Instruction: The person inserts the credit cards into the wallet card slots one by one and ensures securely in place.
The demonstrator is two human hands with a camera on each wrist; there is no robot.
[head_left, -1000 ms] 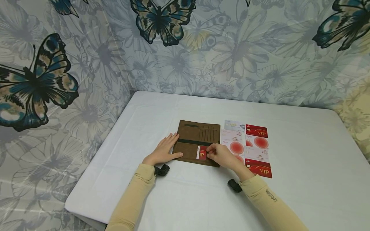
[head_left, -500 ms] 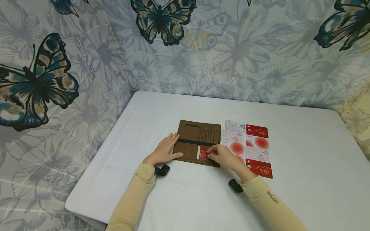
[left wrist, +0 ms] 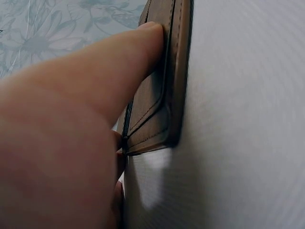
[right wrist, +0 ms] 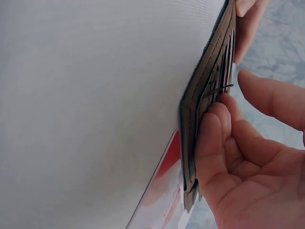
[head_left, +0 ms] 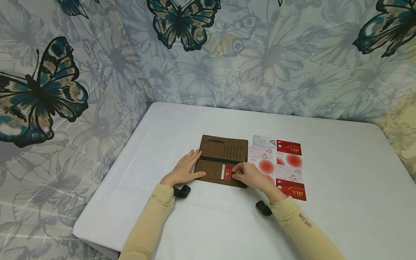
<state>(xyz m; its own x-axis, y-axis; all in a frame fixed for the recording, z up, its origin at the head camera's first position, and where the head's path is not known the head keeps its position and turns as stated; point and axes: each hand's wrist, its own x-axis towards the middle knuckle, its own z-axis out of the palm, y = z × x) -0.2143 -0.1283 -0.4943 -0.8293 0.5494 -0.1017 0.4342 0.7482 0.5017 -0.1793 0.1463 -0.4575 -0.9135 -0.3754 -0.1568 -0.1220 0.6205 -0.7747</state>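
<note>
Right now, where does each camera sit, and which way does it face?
Head: worn on the person's head, facing forward and down at the wallet, cards and table; left hand, right hand and sleeves show.
Left wrist: worn there, facing the wallet past the left hand, the only hand shown.
Right wrist: worn there, facing the wallet's edge; the right hand shows, plus part of the left hand at top.
Shared: both wrist views show the wallet.

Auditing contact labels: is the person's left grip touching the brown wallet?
Touching. The left wrist view shows it: the left grip has its thumb tip laid on the brown wallet, no gap visible.
</note>
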